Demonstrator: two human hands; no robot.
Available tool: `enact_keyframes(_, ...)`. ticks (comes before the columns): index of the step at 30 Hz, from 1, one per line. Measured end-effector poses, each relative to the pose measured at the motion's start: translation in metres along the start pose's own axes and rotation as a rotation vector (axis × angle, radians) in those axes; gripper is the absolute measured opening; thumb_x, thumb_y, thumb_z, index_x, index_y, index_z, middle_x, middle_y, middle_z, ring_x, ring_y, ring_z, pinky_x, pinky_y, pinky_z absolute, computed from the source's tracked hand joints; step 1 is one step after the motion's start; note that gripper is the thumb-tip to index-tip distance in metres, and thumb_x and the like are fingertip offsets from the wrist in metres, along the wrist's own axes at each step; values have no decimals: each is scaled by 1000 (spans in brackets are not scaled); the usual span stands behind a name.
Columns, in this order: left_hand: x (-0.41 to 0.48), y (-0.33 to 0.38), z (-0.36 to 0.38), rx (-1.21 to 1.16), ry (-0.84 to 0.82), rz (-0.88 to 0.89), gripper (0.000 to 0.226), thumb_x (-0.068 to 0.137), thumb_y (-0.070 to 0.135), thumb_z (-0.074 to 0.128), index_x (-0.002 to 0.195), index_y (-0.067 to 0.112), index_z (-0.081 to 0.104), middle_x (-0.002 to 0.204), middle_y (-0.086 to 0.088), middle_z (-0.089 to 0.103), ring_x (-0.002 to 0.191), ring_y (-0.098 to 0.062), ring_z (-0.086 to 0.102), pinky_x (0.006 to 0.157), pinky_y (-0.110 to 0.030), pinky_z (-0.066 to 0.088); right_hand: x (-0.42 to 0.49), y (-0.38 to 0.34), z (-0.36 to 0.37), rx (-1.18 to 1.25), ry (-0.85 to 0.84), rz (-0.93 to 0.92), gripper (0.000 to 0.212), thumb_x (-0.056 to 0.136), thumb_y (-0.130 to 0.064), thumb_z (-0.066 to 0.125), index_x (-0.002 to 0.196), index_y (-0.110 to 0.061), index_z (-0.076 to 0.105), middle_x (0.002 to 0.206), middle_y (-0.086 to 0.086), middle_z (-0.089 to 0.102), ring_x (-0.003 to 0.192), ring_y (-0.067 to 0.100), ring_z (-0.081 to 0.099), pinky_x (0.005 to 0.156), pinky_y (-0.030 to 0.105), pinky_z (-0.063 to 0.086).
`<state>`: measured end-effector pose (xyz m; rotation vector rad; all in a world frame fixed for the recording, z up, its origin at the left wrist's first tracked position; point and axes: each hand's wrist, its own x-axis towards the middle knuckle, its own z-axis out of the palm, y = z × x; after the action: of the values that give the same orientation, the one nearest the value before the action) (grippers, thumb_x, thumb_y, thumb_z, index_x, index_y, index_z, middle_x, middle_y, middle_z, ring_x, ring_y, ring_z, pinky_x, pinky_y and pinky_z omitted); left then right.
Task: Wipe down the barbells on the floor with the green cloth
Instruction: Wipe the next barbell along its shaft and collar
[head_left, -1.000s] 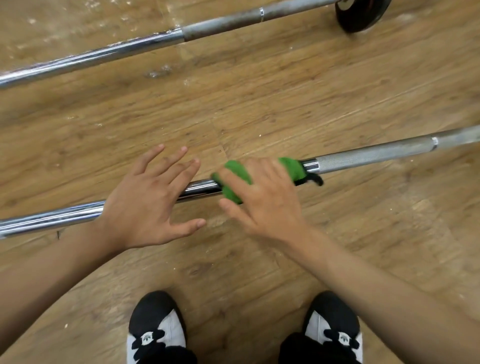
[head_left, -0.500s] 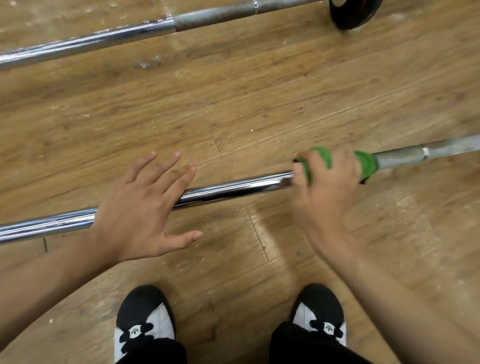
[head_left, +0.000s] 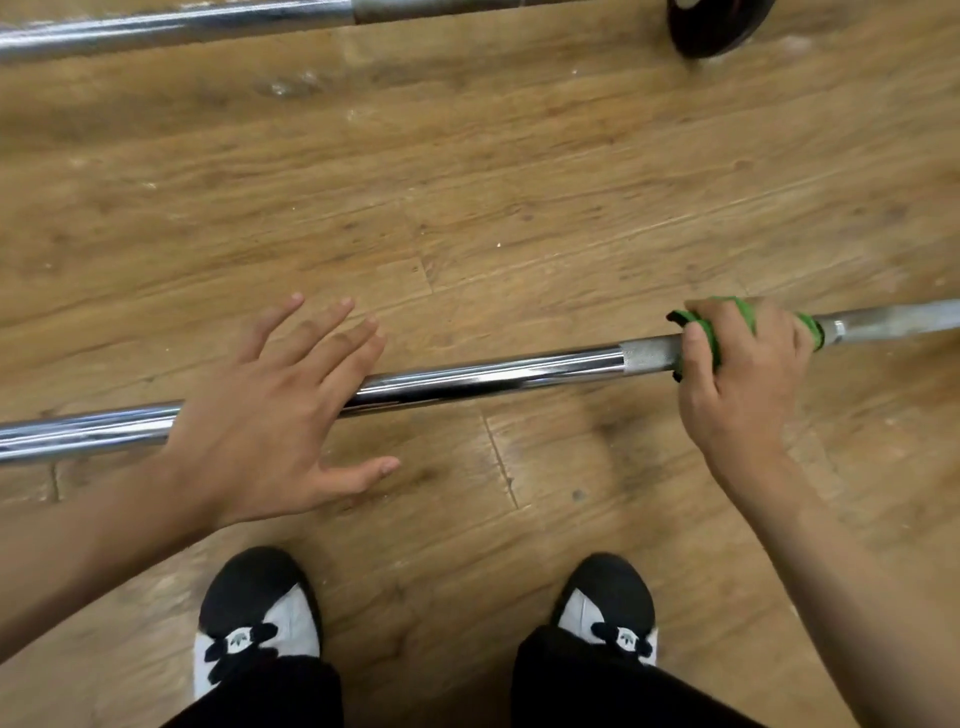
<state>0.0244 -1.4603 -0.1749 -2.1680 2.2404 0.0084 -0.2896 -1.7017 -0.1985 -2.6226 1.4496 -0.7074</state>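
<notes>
Left hand (head_left: 270, 415): fingers straight and spread, palm laid flat over the near chrome steel barbell bar (head_left: 493, 376), gripping nothing. The bar lies on the wood-plank floor (head_left: 519, 208). Its long axis runs left to right across the view, with the right end angled slightly away from the person.

Right hand (head_left: 743, 374): fingers curled round the crumpled green cloth (head_left: 706, 332), which wraps the bar at its dull knurled section. In my judgement, any coming stroke must follow that axis, and the right hand alone is placed for it.

A second steel barbell (head_left: 171, 28) lies farther off, roughly parallel.
</notes>
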Motion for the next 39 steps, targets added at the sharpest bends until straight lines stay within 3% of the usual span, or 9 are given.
enact_keyframes(4,0,5,-1,-32,-49,-43,99,99,77,24,147,-4,53,156,-25,48,152,-39,35,125,-57,24,-8,-21,1,57,44,132,39,101,-39,49,106,-8,70,101,18,56,105,34,50,106,62,35)
enact_keyframes(7,10,13,-3,-60,-22,6,93,98,70,34,148,-7,48,157,-29,43,152,-42,34,125,-57,24,-26,-59,2,102,-27,61,48,100,-46,45,117,-9,71,116,18,58,116,36,50,114,67,25)
enact_keyframes(13,48,49,3,-187,75,255,83,98,57,38,156,-3,40,164,-27,33,155,-39,28,124,-46,17,-35,-85,5,18,-157,-127,62,99,-56,36,126,-10,68,121,15,61,115,37,54,105,63,35)
enact_keyframes(19,52,52,10,-91,91,319,100,95,61,49,162,-6,16,168,-28,22,158,-42,17,129,-56,14,-34,-88,3,18,-143,-106,57,98,-51,38,121,-9,68,115,10,61,109,32,53,101,58,37)
enact_keyframes(26,54,48,7,-113,97,322,102,90,59,58,160,-6,25,164,-29,32,156,-44,24,127,-56,15,-28,-100,-4,-52,-241,-61,57,98,-56,39,123,-11,65,115,10,59,110,33,51,101,60,38)
enact_keyframes(33,57,44,4,-90,69,339,95,88,53,53,159,-6,30,162,-29,35,155,-43,27,126,-54,17,-25,-107,-9,-34,-418,-342,68,96,-62,39,135,-10,60,133,18,55,115,38,54,99,52,39)
enact_keyframes(36,59,45,4,-73,52,330,92,91,51,51,161,-5,26,164,-27,33,155,-42,26,126,-54,19,-12,-77,-17,-46,-451,-452,69,101,-61,32,138,-10,59,130,17,57,110,37,55,95,49,40)
enact_keyframes(39,61,48,1,-67,14,293,89,93,51,46,160,-4,27,165,-26,32,156,-41,26,126,-54,20,-2,-25,-26,-85,-372,-389,67,102,-58,32,138,-9,60,128,18,58,110,38,55,95,49,38)
